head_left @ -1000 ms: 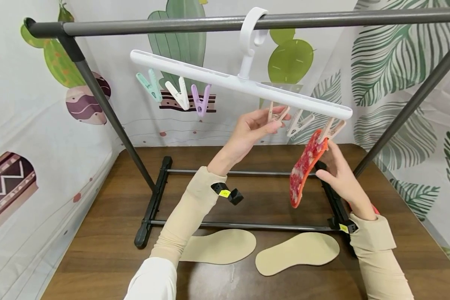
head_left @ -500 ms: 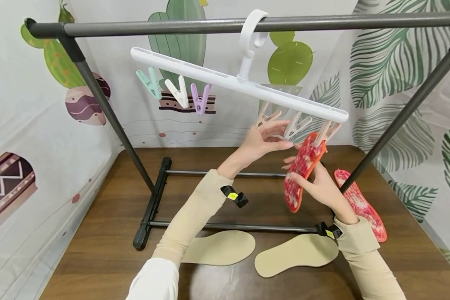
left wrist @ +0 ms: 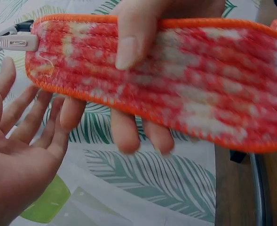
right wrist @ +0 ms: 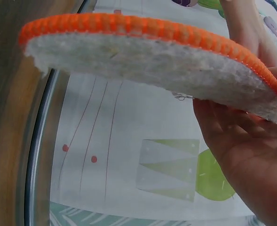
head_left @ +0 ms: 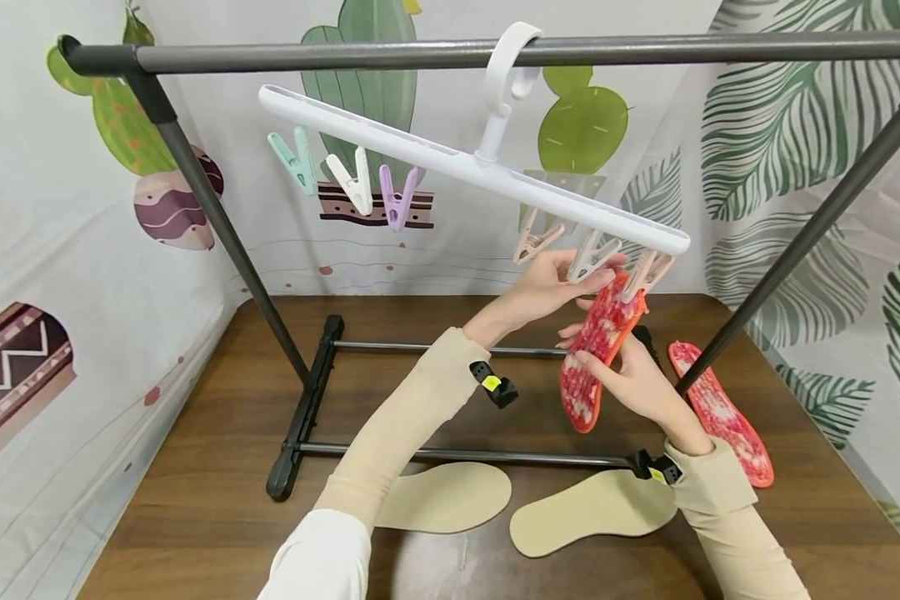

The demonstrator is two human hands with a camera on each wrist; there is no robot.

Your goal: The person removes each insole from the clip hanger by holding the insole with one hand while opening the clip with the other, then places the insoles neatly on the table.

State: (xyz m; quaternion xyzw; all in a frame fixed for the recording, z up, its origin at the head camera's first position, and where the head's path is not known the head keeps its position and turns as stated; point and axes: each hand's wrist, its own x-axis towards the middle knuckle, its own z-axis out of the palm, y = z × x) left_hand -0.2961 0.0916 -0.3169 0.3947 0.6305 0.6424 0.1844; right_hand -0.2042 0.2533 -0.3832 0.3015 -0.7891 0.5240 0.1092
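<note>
A red and white fuzzy insole (head_left: 603,342) with an orange edge hangs by its upper end from a beige clip (head_left: 647,275) on a white hanger (head_left: 435,154). My right hand (head_left: 645,385) holds its middle, thumb on the patterned face and fingers behind. In the left wrist view, my left hand (left wrist: 20,160) has loosely spread fingers close to the clipped end. From the head, this left hand (head_left: 540,285) appears beside the insole's top, just under a pale clip (head_left: 591,254). The insole's pale fuzzy underside (right wrist: 129,59) shows in the right wrist view.
The hanger hooks over a grey rack's top rail (head_left: 307,57) and tilts down to the right. Another red insole (head_left: 723,417) lies at the table's right. Two beige insoles (head_left: 450,496) lie in front. A purple clip (head_left: 399,198) is among those on the hanger's left half.
My left hand has left the inner beige clip and moved right toward the insole's top. My right hand has shifted left and taken hold of the insole, which now shows more of its face.
</note>
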